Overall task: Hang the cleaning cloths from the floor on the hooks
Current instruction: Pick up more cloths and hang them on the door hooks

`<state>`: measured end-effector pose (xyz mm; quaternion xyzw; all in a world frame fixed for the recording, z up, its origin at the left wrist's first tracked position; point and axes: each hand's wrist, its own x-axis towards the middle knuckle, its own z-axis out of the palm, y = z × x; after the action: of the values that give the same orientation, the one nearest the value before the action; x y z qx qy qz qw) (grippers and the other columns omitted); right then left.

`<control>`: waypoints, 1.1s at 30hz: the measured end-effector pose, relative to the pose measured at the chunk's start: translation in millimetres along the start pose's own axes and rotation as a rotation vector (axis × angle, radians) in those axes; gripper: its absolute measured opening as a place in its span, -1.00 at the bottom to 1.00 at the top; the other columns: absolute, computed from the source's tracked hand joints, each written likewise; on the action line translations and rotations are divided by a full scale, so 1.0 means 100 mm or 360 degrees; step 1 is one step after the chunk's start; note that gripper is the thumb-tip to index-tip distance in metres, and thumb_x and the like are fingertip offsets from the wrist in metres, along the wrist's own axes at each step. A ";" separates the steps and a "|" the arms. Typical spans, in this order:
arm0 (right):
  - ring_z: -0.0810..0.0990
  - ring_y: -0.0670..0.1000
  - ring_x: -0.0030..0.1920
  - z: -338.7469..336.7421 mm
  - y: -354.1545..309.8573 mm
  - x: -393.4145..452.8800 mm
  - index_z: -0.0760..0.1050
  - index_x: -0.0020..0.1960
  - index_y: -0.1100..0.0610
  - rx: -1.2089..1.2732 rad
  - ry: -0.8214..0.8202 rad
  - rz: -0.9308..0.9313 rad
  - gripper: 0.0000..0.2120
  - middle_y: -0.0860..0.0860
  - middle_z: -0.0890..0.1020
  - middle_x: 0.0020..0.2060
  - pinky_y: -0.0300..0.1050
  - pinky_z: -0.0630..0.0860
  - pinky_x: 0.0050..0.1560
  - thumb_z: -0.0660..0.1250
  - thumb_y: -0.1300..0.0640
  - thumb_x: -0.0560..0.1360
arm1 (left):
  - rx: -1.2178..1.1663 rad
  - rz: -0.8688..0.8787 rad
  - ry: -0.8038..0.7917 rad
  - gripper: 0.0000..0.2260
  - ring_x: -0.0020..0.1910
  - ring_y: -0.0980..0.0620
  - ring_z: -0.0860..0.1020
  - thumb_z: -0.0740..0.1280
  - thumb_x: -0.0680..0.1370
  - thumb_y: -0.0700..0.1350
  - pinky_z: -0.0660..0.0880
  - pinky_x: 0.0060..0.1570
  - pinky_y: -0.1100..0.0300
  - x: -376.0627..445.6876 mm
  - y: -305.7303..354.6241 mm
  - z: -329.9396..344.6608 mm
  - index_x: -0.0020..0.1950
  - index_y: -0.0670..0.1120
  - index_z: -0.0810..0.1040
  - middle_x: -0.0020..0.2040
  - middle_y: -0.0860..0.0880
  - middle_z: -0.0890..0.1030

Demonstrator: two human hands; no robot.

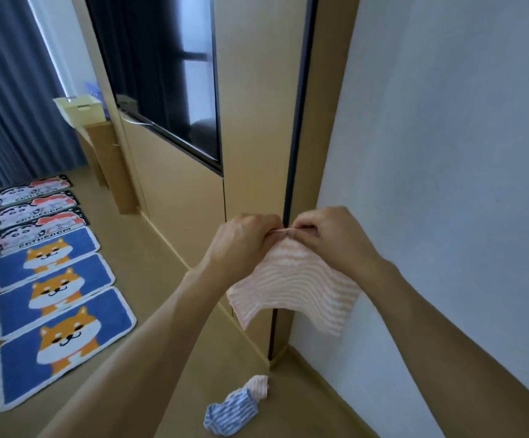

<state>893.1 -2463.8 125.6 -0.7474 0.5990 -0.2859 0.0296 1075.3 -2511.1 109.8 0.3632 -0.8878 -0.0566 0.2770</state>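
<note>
Left hand: left hand (244, 238) is raised in front of the door edge, fingers curled, pinching the top edge of the pink cloth (291, 282) at its left end.
Right hand: right hand (323, 235) sits just beside the left one, knuckles nearly meeting it, fingers curled and pinching the same top edge from the other side.
Pink cloth: pink and white striped, it hangs down from both hands, spreading wider below them, with its lower corners drooping under the wrists.
Blue cloth: blue striped cloth (230, 414) lies crumpled on the floor (168, 314), well below the hands and slightly left of them.
Second pink cloth: small pink cloth (258, 386) is bunched against the upper right end of the blue one, touching it, directly under the hands near the corner of the wall.
Wall: white wall (446, 153) stands just right of the right hand.
Door: tan door panel (257, 121) with a dark edge rises behind and above both hands.
Mats: dog mats (57, 311) lie in a row on the floor far left of the left hand, with bathroom mats (35, 210) beyond them.
Hooks: none can be made out.
</note>
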 end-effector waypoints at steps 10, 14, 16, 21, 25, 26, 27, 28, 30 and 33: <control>0.55 -0.07 -0.24 -0.62 0.01 -1.29 0.58 -0.19 -0.01 -0.0384 0.0300 0.0635 -0.75 -0.10 0.62 -0.33 -0.13 0.42 -0.26 0.30 -0.15 0.52 | -0.0078 0.0531 -0.0196 -0.74 -0.15 -0.05 0.55 0.14 0.65 0.05 0.50 -0.18 -0.03 0.04 1.02 0.24 -0.03 -0.05 0.55 -0.16 0.01 0.60; 0.58 -0.05 -0.19 -0.92 -0.03 -1.79 0.63 -0.14 -0.01 -0.0446 0.0397 0.0860 -0.74 -0.10 0.65 -0.28 -0.06 0.51 -0.16 0.29 -0.16 0.53 | -0.0091 0.0707 -0.0201 -0.72 -0.15 -0.05 0.56 0.11 0.65 0.08 0.49 -0.15 -0.01 0.01 1.52 0.34 0.02 -0.03 0.55 -0.17 0.00 0.62; 0.59 -0.05 -0.17 -1.08 -0.04 -2.05 0.64 -0.13 0.00 -0.0430 0.0446 0.0947 -0.76 -0.09 0.66 -0.27 -0.01 0.53 -0.12 0.30 -0.12 0.53 | -0.0075 0.0783 -0.0200 -0.71 -0.15 -0.07 0.57 0.10 0.65 0.10 0.50 -0.12 -0.03 0.00 1.80 0.39 0.05 -0.01 0.55 -0.17 0.00 0.63; 0.61 -0.07 -0.17 -1.48 -0.10 -2.74 0.66 -0.11 0.02 -0.0449 0.0580 0.1097 -0.79 -0.10 0.68 -0.25 -0.02 0.54 -0.08 0.31 -0.05 0.55 | -0.0118 0.0935 -0.0161 -0.71 -0.19 -0.08 0.57 0.08 0.64 0.13 0.50 -0.14 0.01 -0.10 2.53 0.52 0.04 0.05 0.54 -0.20 0.01 0.62; 0.62 -0.07 -0.18 -1.80 -0.17 -3.43 0.66 -0.12 0.02 -0.0507 0.0721 0.1239 -0.81 -0.10 0.68 -0.26 -0.03 0.55 -0.10 0.32 -0.03 0.54 | -0.0273 0.1045 -0.0140 -0.71 -0.29 -0.04 0.53 0.07 0.63 0.14 0.45 -0.23 0.09 -0.32 3.22 0.64 0.01 0.06 0.53 -0.30 0.03 0.58; 0.62 -0.08 -0.18 -1.89 -0.19 -3.62 0.66 -0.13 0.02 -0.0512 0.0753 0.1276 -0.82 -0.10 0.68 -0.26 -0.04 0.55 -0.11 0.33 -0.02 0.54 | -0.0315 0.1065 -0.0145 -0.72 -0.31 -0.03 0.52 0.08 0.63 0.14 0.44 -0.25 0.10 -0.40 3.42 0.67 0.01 0.06 0.52 -0.32 0.04 0.57; 0.62 -0.08 -0.18 -1.93 -0.21 -3.74 0.66 -0.13 0.01 -0.0505 0.0778 0.1302 -0.83 -0.11 0.68 -0.27 -0.04 0.54 -0.11 0.34 -0.01 0.53 | -0.0345 0.1072 -0.0160 -0.73 -0.31 -0.02 0.52 0.08 0.63 0.15 0.43 -0.26 0.10 -0.45 3.53 0.68 0.02 0.07 0.51 -0.32 0.04 0.57; 0.62 -0.08 -0.18 -2.01 -0.24 -3.94 0.66 -0.14 0.01 -0.0512 0.0809 0.1345 -0.83 -0.11 0.67 -0.27 -0.04 0.54 -0.12 0.34 0.00 0.53 | -0.0385 0.1098 -0.0179 -0.74 -0.31 -0.02 0.52 0.08 0.63 0.15 0.42 -0.26 0.10 -0.53 3.74 0.71 0.02 0.07 0.50 -0.31 0.04 0.58; 0.61 -0.11 -0.20 -2.18 -0.29 -4.34 0.66 -0.15 0.01 -0.0533 0.0874 0.1415 -0.84 -0.12 0.67 -0.29 -0.05 0.54 -0.14 0.35 0.01 0.52 | -0.0424 0.1157 -0.0199 -0.74 -0.31 -0.01 0.52 0.08 0.62 0.16 0.41 -0.27 0.11 -0.69 4.15 0.76 0.01 0.07 0.49 -0.31 0.05 0.57; 0.59 -0.15 -0.24 -2.41 -0.36 -4.90 0.66 -0.17 0.01 -0.0589 0.0948 0.1509 -0.84 -0.15 0.65 -0.32 -0.08 0.52 -0.17 0.35 0.02 0.52 | -0.0505 0.1235 -0.0229 -0.75 -0.32 0.00 0.50 0.10 0.62 0.15 0.36 -0.28 0.13 -0.92 4.72 0.82 -0.01 0.06 0.51 -0.33 0.06 0.55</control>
<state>754.6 -1934.4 148.8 -0.2783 0.8902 -0.3296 -0.1463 796.3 -2112.6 142.1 -0.0500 -0.9560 -0.1094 0.2675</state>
